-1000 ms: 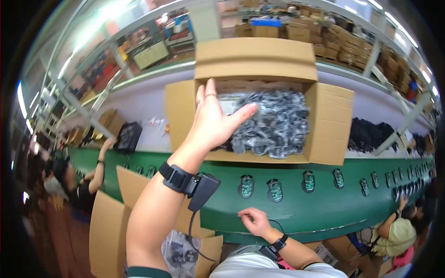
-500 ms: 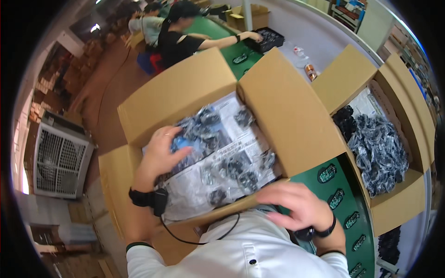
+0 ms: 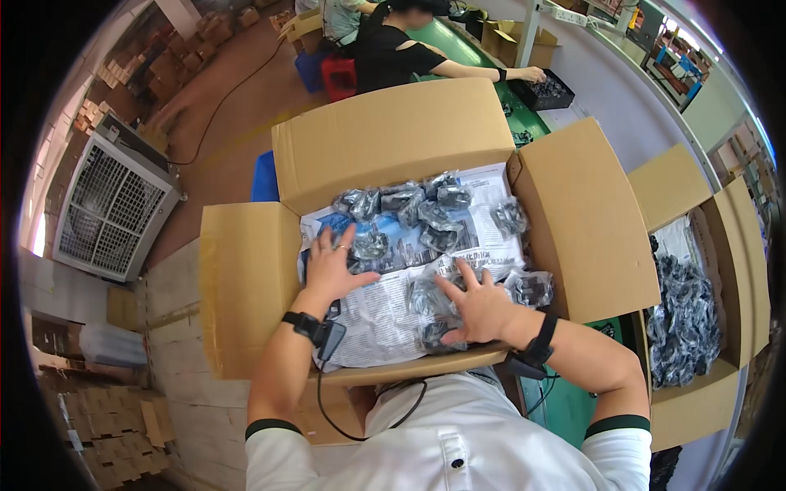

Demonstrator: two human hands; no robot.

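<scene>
Bagged black parts (image 3: 440,237): small, dark and lumpy, each in clear crinkled plastic that throws whitish glints. They lie on newspaper (image 3: 372,319) inside the nearer cardboard box (image 3: 585,221), directly in front of you. Count: roughly a dozen visible; overlap and your hands prevent an exact figure. Most are clustered toward the far side of the paper; one sits apart near the right wall, and a few lie at the near right.

Your two hands: left hand (image 3: 330,274) has its fingers spread, thumb out, beside one bagged part, with nothing gripped. Right hand (image 3: 487,313) is likewise spread, palm down over the near-right parts, none seen clasped; whether its fingertips press on the plastic, you cannot tell from this view. One black strapped device on each wrist, two in all.

To your right: one second cardboard box (image 3: 696,413), holding a dense heap of similar grey-black bagged pieces (image 3: 686,327), too tangled to count. Green bench (image 3: 566,409) shows between the two boxes. Beyond, one co-worker in black (image 3: 397,61) reaches to one black tray (image 3: 547,94). Far left: one large grilled cooling unit (image 3: 110,209).
</scene>
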